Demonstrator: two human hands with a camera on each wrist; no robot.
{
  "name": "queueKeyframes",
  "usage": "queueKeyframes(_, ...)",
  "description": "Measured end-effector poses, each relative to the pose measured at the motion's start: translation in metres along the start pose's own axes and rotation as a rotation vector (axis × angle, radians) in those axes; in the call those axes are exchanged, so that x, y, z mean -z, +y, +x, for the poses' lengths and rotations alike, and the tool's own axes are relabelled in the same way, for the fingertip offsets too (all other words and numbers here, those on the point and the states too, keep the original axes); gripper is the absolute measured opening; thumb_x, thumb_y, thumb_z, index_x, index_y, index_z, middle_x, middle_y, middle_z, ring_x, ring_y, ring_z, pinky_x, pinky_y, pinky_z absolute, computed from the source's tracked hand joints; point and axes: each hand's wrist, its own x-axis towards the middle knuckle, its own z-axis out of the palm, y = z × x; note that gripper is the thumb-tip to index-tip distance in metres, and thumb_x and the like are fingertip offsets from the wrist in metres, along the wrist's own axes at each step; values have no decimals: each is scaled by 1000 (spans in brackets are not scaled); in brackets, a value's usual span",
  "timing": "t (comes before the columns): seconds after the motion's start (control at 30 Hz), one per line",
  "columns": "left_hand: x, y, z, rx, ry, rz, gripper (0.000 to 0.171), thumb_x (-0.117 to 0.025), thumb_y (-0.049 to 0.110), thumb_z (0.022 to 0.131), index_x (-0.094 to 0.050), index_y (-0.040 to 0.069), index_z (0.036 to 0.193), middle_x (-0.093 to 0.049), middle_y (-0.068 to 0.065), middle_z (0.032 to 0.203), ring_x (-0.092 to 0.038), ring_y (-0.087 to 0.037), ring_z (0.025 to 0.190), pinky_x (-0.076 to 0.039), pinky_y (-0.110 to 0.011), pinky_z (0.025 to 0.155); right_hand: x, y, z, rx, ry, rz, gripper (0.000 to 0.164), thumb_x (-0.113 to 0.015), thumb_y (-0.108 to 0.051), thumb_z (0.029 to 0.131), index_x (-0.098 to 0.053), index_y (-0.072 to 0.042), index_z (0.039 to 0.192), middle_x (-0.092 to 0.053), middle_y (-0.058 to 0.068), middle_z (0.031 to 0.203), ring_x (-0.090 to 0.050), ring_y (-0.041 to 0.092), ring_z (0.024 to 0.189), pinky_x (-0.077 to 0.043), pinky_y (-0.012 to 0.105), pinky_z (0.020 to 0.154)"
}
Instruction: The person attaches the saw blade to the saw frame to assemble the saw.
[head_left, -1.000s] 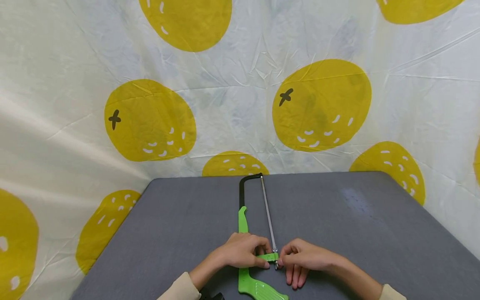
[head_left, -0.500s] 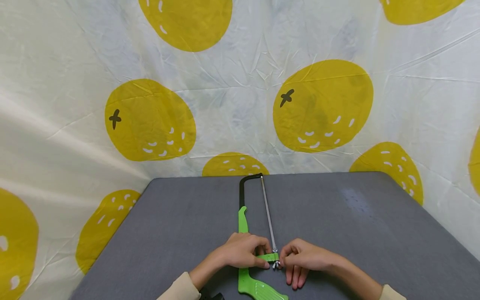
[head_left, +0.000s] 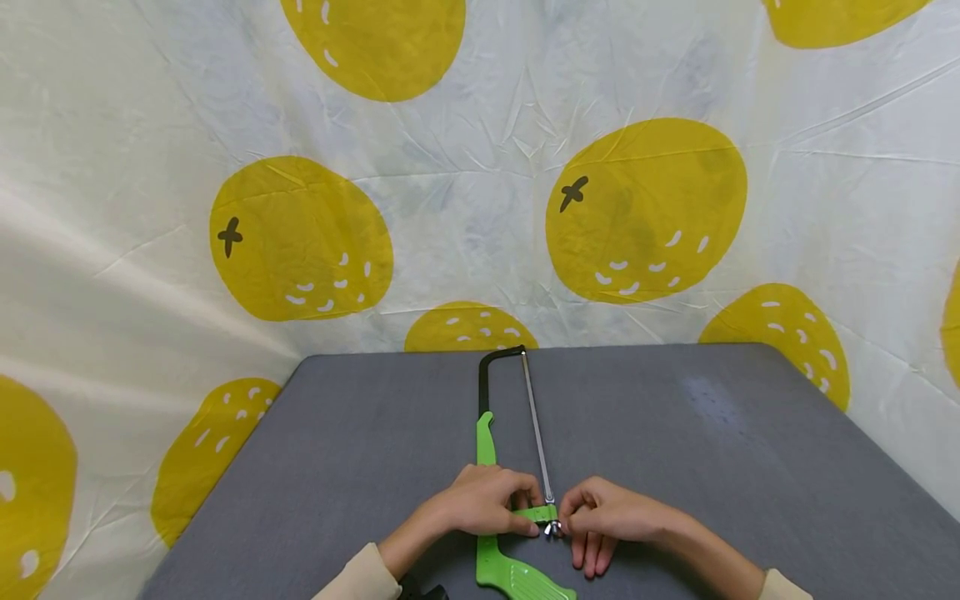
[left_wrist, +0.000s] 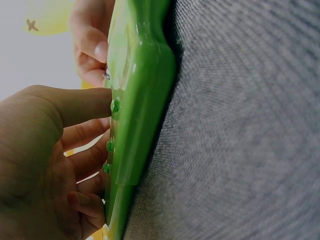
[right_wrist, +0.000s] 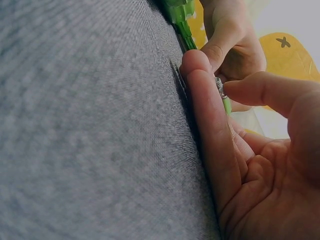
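Observation:
A hacksaw (head_left: 487, 442) with a green and black frame lies flat, its handle toward me and its blade (head_left: 536, 425) on the right side. My left hand (head_left: 487, 500) lies over the green frame, thumb and fingers gripping the short green arm (head_left: 537, 514) at the blade's near end. At that arm's tip sits a small silver wing nut (head_left: 553, 529), pinched by thumb and index finger of my right hand (head_left: 611, 510). In the right wrist view the thumb tip meets the silver wing nut (right_wrist: 220, 87), and the other fingers rest along the cloth.
Grey cloth covers the table (head_left: 360, 433) under the saw. Behind and beside it hangs a white curtain (head_left: 465, 233) printed with yellow fruit. A small black object (head_left: 433, 592) shows at the bottom edge, near the left sleeve.
The wing nut has turned: its wings looked narrow a second ago and now spread sideways. Both hands and the hacksaw stay in nearly the same place.

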Motion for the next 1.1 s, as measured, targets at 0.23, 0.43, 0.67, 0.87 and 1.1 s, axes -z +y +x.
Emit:
queueKeyframes(0.23, 0, 0, 0, 1, 1, 3, 16, -80, 44, 88, -71, 37, 100, -65, 28, 79, -54, 10, 65, -40, -22, 63, 0, 1, 0, -6, 2, 7, 15, -55, -4, 95, -64, 6, 100, -73, 1, 70, -72, 7, 60, -56, 23, 52)
queueKeyframes(0.43, 0, 0, 0, 1, 1, -3, 16, -80, 44, 88, -71, 37, 100, -66, 28, 79, -54, 10, 66, -40, -22, 63, 0, 1, 0, -6, 2, 11, 14, -56, -4, 95, -64, 6, 100, -73, 1, 70, -72, 7, 60, -56, 23, 52)
queueKeyframes(0.67, -1, -1, 0, -10, 1, -5, 16, -79, 44, 89, -71, 37, 101, -66, 27, 80, -54, 10, 66, -40, -20, 62, 0, 0, 0, -5, -9, 25, 13, -56, -3, 95, -64, 6, 101, -73, 0, 70, -72, 6, 60, -56, 23, 52)
queueKeyframes(0.87, -1, -2, 0, -16, 1, -8, 16, -79, 43, 89, -71, 36, 101, -67, 27, 81, -54, 11, 66, -39, -20, 62, 1, 1, -1, -10, -9, 36, 8, -60, -5, 95, -64, 1, 100, -73, 1, 70, -72, 5, 59, -57, 23, 52)
queueKeyframes(1.1, 0, 0, 0, -5, 2, 0, 16, -80, 44, 89, -70, 37, 100, -66, 27, 81, -54, 10, 66, -40, -21, 63, 0, 2, -1, -2, 9, 23, 8, -60, -4, 94, -62, 2, 100, -72, 1, 69, -71, 6, 58, -56, 24, 51)
